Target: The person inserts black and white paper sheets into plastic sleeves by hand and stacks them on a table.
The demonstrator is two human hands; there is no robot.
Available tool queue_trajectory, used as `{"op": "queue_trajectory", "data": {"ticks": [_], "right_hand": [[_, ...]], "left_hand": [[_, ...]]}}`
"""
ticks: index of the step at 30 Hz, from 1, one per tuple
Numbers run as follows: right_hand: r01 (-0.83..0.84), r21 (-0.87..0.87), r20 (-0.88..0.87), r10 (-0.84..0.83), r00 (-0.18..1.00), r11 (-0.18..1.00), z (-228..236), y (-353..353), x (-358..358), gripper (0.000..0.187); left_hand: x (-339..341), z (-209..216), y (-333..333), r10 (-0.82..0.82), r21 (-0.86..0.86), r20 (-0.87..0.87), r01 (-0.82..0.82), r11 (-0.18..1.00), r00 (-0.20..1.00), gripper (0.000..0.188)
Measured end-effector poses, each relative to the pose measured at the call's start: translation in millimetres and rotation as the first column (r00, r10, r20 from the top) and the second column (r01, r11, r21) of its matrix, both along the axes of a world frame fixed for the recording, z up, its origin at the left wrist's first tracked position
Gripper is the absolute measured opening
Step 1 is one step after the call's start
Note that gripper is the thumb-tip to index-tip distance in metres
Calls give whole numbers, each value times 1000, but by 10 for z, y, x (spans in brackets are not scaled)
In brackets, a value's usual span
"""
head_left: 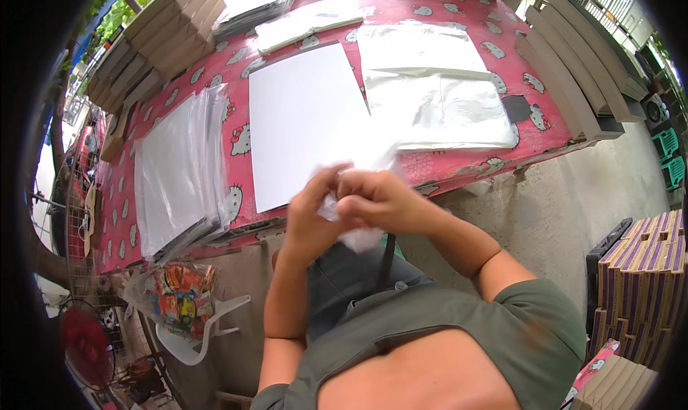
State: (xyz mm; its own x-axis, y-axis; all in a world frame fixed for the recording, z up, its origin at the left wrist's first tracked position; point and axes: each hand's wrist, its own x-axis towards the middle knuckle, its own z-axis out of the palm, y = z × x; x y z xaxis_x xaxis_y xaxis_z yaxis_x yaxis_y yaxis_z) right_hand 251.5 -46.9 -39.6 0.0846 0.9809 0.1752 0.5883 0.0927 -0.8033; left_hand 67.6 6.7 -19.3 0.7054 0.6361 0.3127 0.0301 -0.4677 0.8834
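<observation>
Clear plastic sleeves (pixel 175 166) frame-left, white rectangular board (pixel 304 123) upper-centre, and my hands (pixel 390 197) pinch a crumpled, blurry white sheet (pixel 360 239)!

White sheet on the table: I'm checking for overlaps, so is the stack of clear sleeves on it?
No, the clear sleeves lie left of the white sheet, with pink tablecloth showing between them.

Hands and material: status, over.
Left hand, right hand together, holding thin white material. Material blurred, partly hidden by hands. White sheet flat on table.
</observation>
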Motion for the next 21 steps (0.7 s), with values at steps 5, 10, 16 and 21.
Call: {"op": "queue_trajectory", "data": {"ticks": [5, 10, 16, 21], "right_hand": [[-182, -217, -47, 176, 983, 959, 159, -187, -3, 24], [-43, 77, -260, 62, 964, 996, 135, -108, -106, 16], [67, 234, -33, -61, 998, 970, 236, -104, -367, 18], [161, 477, -80, -140, 987, 864, 107, 36, -531, 10]], "left_hand": [[-159, 27, -151, 419, -471, 102, -328, 819, 902, 17], [-249, -91, -142, 533, -536, 350, -302, 788, 770, 12], [-357, -240, -85, 669, -261, 356, -619, 741, 652, 14], [-471, -335, 19, 608, -343, 432, -502, 794, 666, 16]]}}
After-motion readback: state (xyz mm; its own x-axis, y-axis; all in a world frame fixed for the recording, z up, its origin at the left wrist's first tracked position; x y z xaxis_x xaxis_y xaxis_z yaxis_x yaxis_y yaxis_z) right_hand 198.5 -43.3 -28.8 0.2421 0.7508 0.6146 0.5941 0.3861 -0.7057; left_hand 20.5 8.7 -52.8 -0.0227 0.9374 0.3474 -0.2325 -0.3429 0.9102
